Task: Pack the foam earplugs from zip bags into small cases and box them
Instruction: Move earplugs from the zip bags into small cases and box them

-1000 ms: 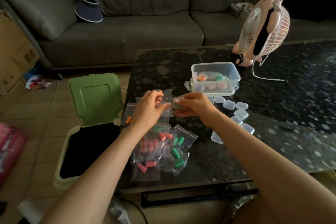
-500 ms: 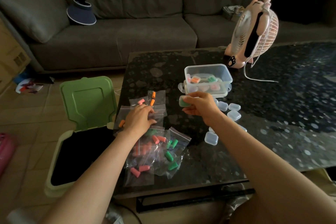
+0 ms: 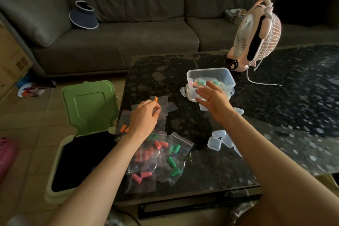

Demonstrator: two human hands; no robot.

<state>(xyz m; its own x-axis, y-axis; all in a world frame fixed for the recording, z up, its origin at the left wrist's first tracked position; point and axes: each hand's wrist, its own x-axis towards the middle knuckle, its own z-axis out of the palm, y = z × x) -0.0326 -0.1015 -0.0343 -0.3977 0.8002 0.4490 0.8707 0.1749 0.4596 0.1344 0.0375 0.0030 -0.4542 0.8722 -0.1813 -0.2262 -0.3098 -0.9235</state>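
So the left hand (image 3: pixel 145 116) comes in low from the near-left, knuckles up, grip pinched on a bag (image 3: pixel 163 102) lying flat on the surface (image 3: pixel 275 115), with an orange earplug (image 3: pixel 156 99) inside. The right hand (image 3: pixel 214 101) hovers just in front of the box (image 3: pixel 227 77), palm down, fingers spread, grip released, nothing in it. More bags (image 3: pixel 165 159) of pink and green plugs sit near the front edge, with the cases (image 3: pixel 218 138) just right of them. The bin (image 3: pixel 88 108) is tight against the left edge. Room to move is off to the right, past the cases, up toward the fan (image 3: pixel 256 36).

Glossy speckled table (image 3: pixel 192 170), clear plastic box (image 3: pixel 211 75)
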